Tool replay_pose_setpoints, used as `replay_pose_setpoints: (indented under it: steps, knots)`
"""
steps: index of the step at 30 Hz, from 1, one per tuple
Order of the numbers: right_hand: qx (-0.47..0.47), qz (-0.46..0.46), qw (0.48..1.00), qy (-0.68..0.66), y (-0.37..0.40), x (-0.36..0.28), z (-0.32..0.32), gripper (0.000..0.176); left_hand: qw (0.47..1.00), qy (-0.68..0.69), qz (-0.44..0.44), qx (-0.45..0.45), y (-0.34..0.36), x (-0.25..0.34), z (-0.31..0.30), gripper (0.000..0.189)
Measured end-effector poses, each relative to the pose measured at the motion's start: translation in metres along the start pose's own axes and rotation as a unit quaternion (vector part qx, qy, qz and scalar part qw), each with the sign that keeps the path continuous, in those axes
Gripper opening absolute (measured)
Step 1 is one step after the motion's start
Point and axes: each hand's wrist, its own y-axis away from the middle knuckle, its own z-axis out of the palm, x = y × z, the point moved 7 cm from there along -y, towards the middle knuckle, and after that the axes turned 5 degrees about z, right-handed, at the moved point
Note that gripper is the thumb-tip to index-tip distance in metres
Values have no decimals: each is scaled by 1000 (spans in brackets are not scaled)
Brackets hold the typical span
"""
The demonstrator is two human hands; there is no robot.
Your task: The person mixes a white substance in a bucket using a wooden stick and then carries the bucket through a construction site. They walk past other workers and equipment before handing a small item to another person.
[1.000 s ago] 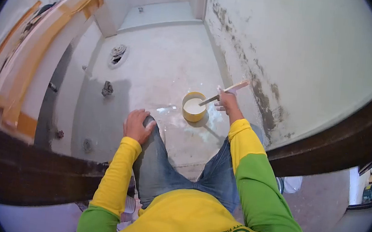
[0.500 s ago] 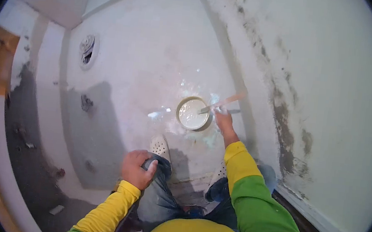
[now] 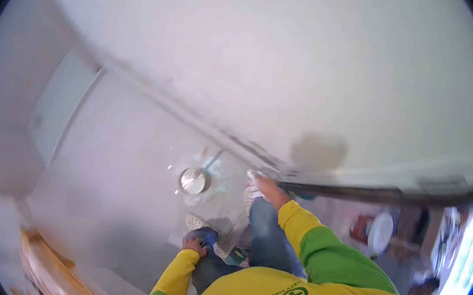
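A round pot of white paint [image 3: 193,181] stands on the floor ahead of my feet. A stick-like tool with an orange-pink handle [image 3: 205,152] leans out over its far rim; its lower end is hard to make out. My right hand [image 3: 266,186], blurred, hangs over my right shin and shoe, apart from pot and tool. Its whitened fingers reach forward and look parted, with nothing I can make out between them. On my bent left knee rests my left hand [image 3: 196,246], its fingers spread over the jeans.
White splashes [image 3: 223,176] surround the pot. A pale wall [image 3: 268,64] rises ahead, with a dark ledge [image 3: 353,193] along its lower right part. Beyond it on the right are a white round lid-like object [image 3: 380,233] and a bright window [image 3: 463,263]. Wooden framing [image 3: 54,266] stands at lower left.
My view has swung right and up toward the wall. My right hand has moved away from the tool, back toward my right leg. The tool stays in the pot; my left hand stays on my knee.
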Motion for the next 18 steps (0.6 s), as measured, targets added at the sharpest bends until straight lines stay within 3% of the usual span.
replay_pose_setpoints:
  steps: [1,3,4,5,6,7,9,11,13,15,16,17,18]
  knots:
    - [32,-15,999,-36,36,-1,-27,52,996,29,1,-87,16,15,-9,59]
    - [127,-77,980,132,104,0,-70,45,988,107,7,-112,42,31,-36,60]
    - [186,-87,970,131,141,9,-93,33,989,96,19,-107,48,32,-48,59]
    - [213,-90,968,98,158,31,-124,33,990,88,30,-104,48,28,-61,58]
    - [283,-224,861,357,170,45,-153,28,989,66,53,-117,45,22,-70,57]
    - [321,-318,668,591,182,79,-163,23,988,48,70,-132,40,10,-79,57]
    - [400,-219,639,620,195,175,-223,15,984,-49,70,-154,14,-21,-97,55]
    - [466,-55,719,513,243,255,-254,15,974,-149,119,-119,11,-1,-146,49]
    - [437,-84,708,549,245,354,-272,19,962,-193,139,-133,-2,29,-181,49]
    - [523,-44,742,417,246,455,-284,24,948,-239,153,-145,-16,67,-199,49]
    - [502,64,842,187,281,460,-279,26,946,-241,181,-121,-33,90,-203,49]
    - [437,167,882,-55,316,473,-257,28,943,-242,205,-99,-37,109,-209,49]
    - [428,169,885,-70,296,516,-248,28,958,-200,175,-113,-16,152,-217,51]
